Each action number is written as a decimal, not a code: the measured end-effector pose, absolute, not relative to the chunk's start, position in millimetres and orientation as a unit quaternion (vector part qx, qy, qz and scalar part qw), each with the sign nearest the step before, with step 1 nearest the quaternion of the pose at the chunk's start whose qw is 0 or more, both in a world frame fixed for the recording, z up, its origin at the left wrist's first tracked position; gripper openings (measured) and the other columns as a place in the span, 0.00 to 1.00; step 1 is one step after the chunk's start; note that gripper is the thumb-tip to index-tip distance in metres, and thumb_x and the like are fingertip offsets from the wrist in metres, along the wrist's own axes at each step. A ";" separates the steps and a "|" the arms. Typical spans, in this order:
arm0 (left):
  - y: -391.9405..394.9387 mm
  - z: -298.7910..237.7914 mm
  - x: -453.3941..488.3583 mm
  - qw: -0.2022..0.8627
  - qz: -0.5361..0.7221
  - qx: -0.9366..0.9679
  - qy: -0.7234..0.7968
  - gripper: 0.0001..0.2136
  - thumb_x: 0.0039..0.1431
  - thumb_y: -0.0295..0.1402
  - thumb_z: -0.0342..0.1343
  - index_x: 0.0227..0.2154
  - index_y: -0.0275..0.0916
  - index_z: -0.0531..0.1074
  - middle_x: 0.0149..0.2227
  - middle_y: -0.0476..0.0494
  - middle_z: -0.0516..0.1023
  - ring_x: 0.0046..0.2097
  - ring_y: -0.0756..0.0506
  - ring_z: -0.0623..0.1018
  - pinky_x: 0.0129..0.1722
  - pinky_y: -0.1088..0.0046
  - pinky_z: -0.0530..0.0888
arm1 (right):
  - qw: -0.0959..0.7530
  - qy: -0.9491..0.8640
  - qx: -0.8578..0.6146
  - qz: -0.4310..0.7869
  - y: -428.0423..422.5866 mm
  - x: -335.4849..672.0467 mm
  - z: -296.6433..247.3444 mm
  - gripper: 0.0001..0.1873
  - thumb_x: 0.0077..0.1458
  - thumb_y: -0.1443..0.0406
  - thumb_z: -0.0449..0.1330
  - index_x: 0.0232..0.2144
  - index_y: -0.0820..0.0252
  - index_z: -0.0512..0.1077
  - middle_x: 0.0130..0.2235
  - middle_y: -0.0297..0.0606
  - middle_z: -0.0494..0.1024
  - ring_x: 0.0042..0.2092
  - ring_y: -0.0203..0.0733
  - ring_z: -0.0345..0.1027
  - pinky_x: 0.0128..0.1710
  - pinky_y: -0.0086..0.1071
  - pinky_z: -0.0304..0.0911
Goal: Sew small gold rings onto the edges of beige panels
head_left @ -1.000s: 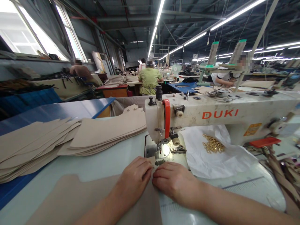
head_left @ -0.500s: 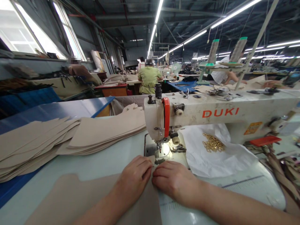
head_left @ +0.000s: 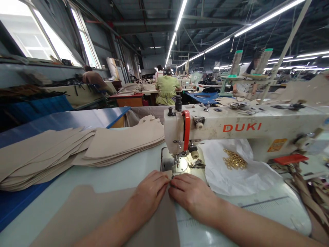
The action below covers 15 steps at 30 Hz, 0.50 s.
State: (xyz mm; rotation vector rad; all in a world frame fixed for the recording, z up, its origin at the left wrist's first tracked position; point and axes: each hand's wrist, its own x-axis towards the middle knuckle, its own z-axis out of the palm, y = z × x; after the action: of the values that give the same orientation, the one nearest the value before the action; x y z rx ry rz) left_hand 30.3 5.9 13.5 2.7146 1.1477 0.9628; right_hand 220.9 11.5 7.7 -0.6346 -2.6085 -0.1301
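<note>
Left hand (head_left: 151, 188) pinching the machine-side end of a beige panel (head_left: 84, 209), right hand (head_left: 191, 193) curled tight on the same edge, right beside it! The panel spreads across the pale counter (head_left: 140, 168), just before the DUKI sewing machine (head_left: 213, 125).

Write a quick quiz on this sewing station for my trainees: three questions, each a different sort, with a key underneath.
1. Multiple choice. Which word is on the arm of the sewing machine?
A) SINGER
B) DUKI
C) BROTHER

2. True or false. The gold-coloured metal pieces lie on a white sheet.

3. Fill in the blank. The left hand and right hand meet near the needle plate, at the end of a flat panel coloured ____.

Key: 1: B; 2: true; 3: beige.
</note>
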 end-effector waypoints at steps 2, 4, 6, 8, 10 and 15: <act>5.3 14.4 29.9 0.023 0.311 0.875 0.371 0.10 0.62 0.25 0.45 0.33 0.37 0.71 0.33 0.44 0.76 0.36 0.46 0.74 0.36 0.70 0.74 | 0.216 -0.947 -0.231 -0.050 10.9 220.8 9.6 0.05 0.60 0.68 0.55 0.35 0.64 0.70 0.39 0.40 0.74 0.45 0.41 0.64 0.48 0.34 0.61; 4.7 15.3 29.4 0.027 0.310 0.875 0.371 0.10 0.62 0.25 0.45 0.35 0.37 0.72 0.34 0.43 0.77 0.37 0.46 0.74 0.38 0.69 0.74 | 0.208 -0.948 -0.233 -0.054 10.2 220.6 11.4 0.04 0.59 0.68 0.56 0.34 0.64 0.70 0.39 0.39 0.74 0.44 0.41 0.64 0.47 0.34 0.61; 3.6 16.2 28.4 0.033 0.306 0.876 0.372 0.10 0.61 0.25 0.45 0.36 0.38 0.72 0.35 0.43 0.77 0.38 0.46 0.74 0.39 0.68 0.75 | 0.199 -0.949 -0.236 -0.058 9.5 220.1 12.6 0.04 0.59 0.67 0.57 0.33 0.64 0.70 0.38 0.39 0.74 0.43 0.41 0.64 0.47 0.34 0.62; 2.3 16.8 27.5 0.036 0.302 0.876 0.373 0.11 0.61 0.25 0.45 0.36 0.38 0.73 0.36 0.42 0.77 0.39 0.46 0.74 0.40 0.68 0.75 | 0.191 -0.951 -0.237 -0.061 9.0 219.2 13.2 0.04 0.58 0.67 0.58 0.33 0.64 0.70 0.38 0.39 0.74 0.42 0.42 0.64 0.46 0.34 0.62; 1.2 16.8 27.1 0.037 0.299 0.876 0.376 0.10 0.62 0.25 0.45 0.37 0.37 0.73 0.37 0.42 0.77 0.39 0.45 0.75 0.40 0.68 0.75 | 0.187 -0.951 -0.237 -0.064 9.1 218.6 13.8 0.04 0.57 0.67 0.59 0.32 0.64 0.69 0.38 0.39 0.74 0.42 0.42 0.64 0.46 0.35 0.62; 6.6 14.6 30.8 0.028 0.307 0.878 0.366 0.10 0.63 0.25 0.45 0.38 0.37 0.72 0.37 0.42 0.77 0.39 0.46 0.75 0.40 0.68 0.75 | 0.175 -0.953 -0.238 -0.064 14.6 222.5 17.3 0.04 0.58 0.67 0.58 0.32 0.64 0.69 0.37 0.38 0.73 0.41 0.42 0.65 0.44 0.34 0.61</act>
State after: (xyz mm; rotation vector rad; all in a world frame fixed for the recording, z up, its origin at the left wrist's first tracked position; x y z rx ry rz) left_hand 30.8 6.6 14.6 2.7103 1.1286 0.9476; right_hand 222.5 14.6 17.3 -0.6755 -2.7004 -0.1821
